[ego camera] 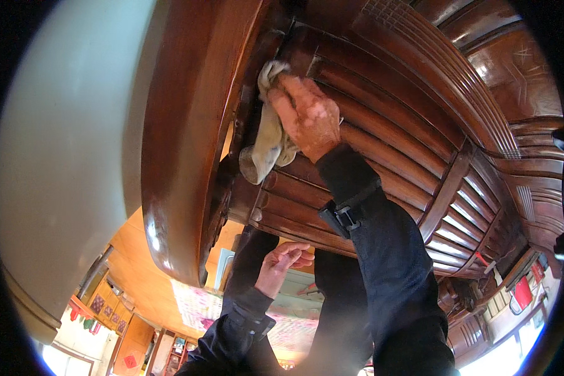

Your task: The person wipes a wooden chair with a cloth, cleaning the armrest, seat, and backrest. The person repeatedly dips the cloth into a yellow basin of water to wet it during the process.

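My right hand [305, 113] is shut on a crumpled, off-white cloth [265, 143] with dark smudges. Part of the cloth hangs below my fingers, against the seat's left end. Under it lies the slatted seat [390, 122] of a dark, polished wooden bench, close beside the broad wooden armrest [188, 117]. My left hand [282, 268] hovers near the seat's front edge, fingers loosely curved and nothing in them. Both forearms are in dark sleeves with a buckled strap.
The bench's carved backrest [512, 84] rises at the upper right. A pale, smooth surface [70, 141] stands left of the armrest. A patterned cloth [197, 305] lies beyond my legs. A red mug-like container [521, 291] shows at the far right.
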Tool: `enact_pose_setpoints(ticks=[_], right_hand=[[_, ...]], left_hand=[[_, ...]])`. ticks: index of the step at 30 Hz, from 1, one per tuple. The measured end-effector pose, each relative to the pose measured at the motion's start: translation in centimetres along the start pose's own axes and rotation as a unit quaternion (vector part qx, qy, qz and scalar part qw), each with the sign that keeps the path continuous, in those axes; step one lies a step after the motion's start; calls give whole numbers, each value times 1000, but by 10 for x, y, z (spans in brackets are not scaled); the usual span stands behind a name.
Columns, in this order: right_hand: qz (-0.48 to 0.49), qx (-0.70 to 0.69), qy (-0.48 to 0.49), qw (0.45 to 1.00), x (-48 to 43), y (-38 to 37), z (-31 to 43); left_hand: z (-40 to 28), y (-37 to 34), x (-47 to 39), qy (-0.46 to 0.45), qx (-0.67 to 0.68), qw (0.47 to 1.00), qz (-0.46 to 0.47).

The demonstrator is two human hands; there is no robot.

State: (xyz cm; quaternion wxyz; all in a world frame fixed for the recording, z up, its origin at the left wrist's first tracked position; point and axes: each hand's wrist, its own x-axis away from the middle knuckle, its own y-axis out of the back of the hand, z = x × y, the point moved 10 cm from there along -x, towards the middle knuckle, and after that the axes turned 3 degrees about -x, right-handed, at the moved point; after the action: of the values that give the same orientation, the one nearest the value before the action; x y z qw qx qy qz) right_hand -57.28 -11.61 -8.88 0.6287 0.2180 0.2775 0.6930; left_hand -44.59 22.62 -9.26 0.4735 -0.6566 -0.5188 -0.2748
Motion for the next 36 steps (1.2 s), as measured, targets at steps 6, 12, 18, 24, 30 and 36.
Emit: enact_pose_setpoints(ticks=[6, 12, 18, 24, 30, 36], right_hand=[[-184, 10, 19, 983, -62, 22, 10], [-159, -113, -104, 975, -50, 21, -6], [-278, -144, 60, 948, -62, 54, 16], [-275, -161, -295, 901, -40, 21, -52], [-287, -362, -81, 883, -52, 51, -2], [-283, -244, -201, 905, -50, 33, -15]], left_hand=[[2, 4, -2, 6, -4, 1000, -4], [2, 9, -5, 22, 2, 1000, -12], [-1, 11, -7, 27, 5, 1000, -14], [-5, 16, -9, 30, -13, 999, -15], [-7, 12, -9, 27, -10, 1000, -12], [-4, 14, -7, 35, -27, 999, -13]])
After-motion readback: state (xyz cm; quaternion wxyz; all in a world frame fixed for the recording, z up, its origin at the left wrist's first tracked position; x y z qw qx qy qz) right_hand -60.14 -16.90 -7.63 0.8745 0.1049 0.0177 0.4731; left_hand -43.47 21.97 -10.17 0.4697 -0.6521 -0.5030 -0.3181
